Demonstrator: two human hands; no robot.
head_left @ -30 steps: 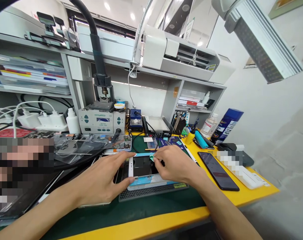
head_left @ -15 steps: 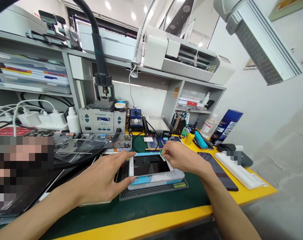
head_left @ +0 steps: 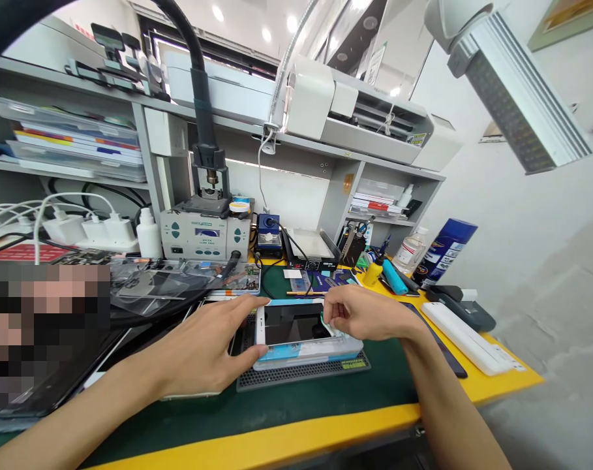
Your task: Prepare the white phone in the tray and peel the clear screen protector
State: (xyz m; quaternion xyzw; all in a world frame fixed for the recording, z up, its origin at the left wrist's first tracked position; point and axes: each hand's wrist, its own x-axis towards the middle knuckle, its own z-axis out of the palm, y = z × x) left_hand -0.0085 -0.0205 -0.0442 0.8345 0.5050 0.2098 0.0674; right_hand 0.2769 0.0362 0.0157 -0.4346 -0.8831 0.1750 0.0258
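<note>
A white smartphone (head_left: 291, 326) with a dark screen lies on a blue and white holder (head_left: 316, 352), which sits on a black ribbed mat (head_left: 301, 374). My left hand (head_left: 208, 352) grips the phone's left end, index finger along its far edge and thumb at the near corner. My right hand (head_left: 364, 313) pinches a small teal and white wipe (head_left: 325, 321) and presses it on the right end of the screen.
A green mat covers the yellow-edged bench (head_left: 286, 444). A grey soldering station (head_left: 205, 232) and clear plastic trays (head_left: 179, 277) stand behind. A black phone (head_left: 447, 356), a white bar (head_left: 472, 336) and a blue spray can (head_left: 445, 251) lie to the right. A lamp (head_left: 516, 91) hangs overhead.
My right hand slid the wipe from the middle of the screen to its far right corner, then down onto the right end. My left hand kept its hold.
</note>
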